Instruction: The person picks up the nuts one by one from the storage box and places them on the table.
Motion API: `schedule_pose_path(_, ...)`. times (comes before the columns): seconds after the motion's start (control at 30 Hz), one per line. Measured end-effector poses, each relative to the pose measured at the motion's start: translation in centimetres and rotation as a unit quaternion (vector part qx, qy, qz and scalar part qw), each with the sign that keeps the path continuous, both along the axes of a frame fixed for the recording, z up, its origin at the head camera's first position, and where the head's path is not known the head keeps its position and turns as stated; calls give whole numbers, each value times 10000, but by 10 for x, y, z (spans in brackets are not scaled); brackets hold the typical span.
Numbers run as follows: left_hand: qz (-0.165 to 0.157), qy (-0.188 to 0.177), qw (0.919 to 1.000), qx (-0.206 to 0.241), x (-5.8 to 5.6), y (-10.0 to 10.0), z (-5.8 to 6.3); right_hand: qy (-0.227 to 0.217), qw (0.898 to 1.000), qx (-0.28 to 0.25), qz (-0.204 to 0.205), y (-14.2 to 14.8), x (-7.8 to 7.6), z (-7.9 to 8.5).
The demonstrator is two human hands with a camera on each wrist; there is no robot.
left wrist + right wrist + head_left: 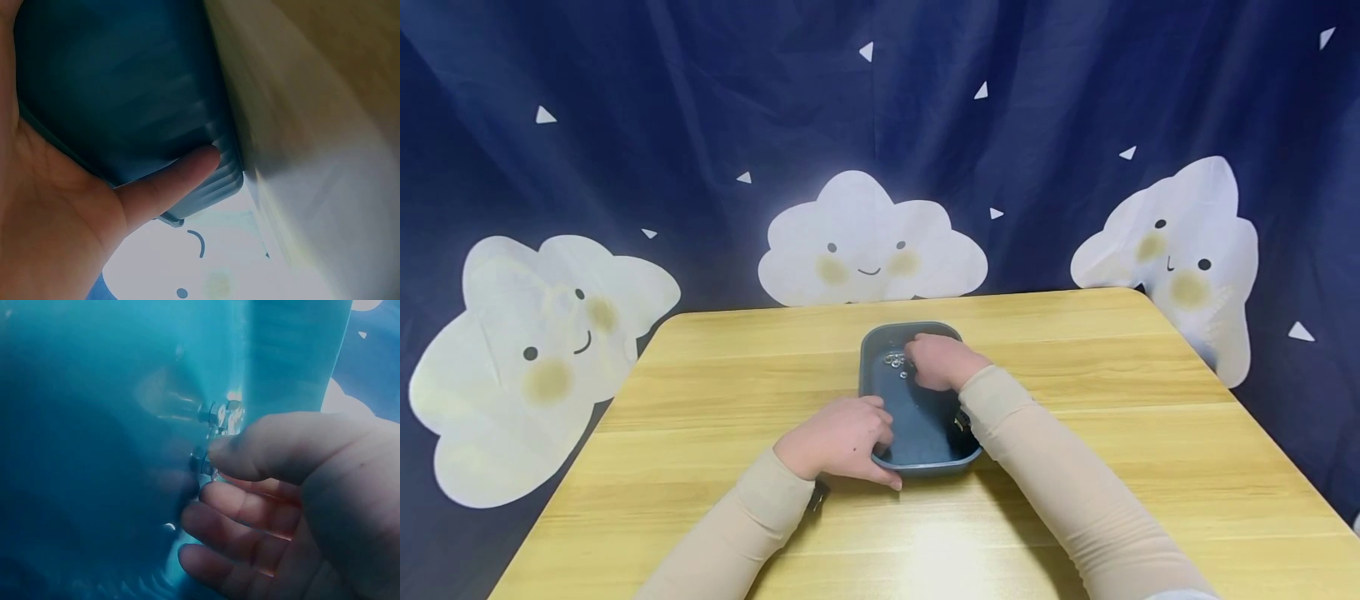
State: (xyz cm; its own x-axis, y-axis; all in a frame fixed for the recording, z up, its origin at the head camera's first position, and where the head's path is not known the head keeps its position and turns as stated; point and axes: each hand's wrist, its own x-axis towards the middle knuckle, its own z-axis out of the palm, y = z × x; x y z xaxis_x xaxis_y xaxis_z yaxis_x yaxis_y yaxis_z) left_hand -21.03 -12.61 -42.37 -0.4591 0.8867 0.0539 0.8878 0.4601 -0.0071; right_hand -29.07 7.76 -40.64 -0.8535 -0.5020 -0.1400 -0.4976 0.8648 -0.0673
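A dark blue-grey rectangular tray [917, 462] stands on the table. My left hand [844, 437] grips its near left corner, with fingers over the rim and the thumb low along the outer wall; the left wrist view shows that thumb [169, 184] against the ribbed side. Inside the tray, toward its far end, my right hand [943, 362] reaches down with curled fingers. Several small shiny metal nuts [895, 361] lie beside it on the tray floor. In the right wrist view, thumb and index finger pinch at one small metal nut [205, 465], partly hidden by the thumb.
The light wooden table [737, 367] extends around the tray on all sides. Behind it hangs a dark blue curtain [700, 100] with white clouds and small triangles. A small dark object [962, 420] shows at the right cuff, its kind unclear.
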Motion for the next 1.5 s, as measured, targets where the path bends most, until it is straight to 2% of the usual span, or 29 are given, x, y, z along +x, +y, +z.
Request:
schedule_pose_path(0.57,16,-21,10000,-20,0,0,0,-290,9995,114,-15,0,-1,-2)
schedule_pose_path(0.8,17,-33,10000,-11,0,0,1,-312,9993,177,134,0,-2,-4)
schedule_pose_path(1.0,0,-43,10000,-6,1,0,0,-275,9994,42,215,1,-3,-5)
schedule_pose_path(1.3,108,-137,9998,-69,1,-1,-1,-333,9975,-615,77,3,-1,4)
schedule_pose_path(1.5,70,-150,9999,-7,1,0,1,-192,9959,-885,44,10,2,10)
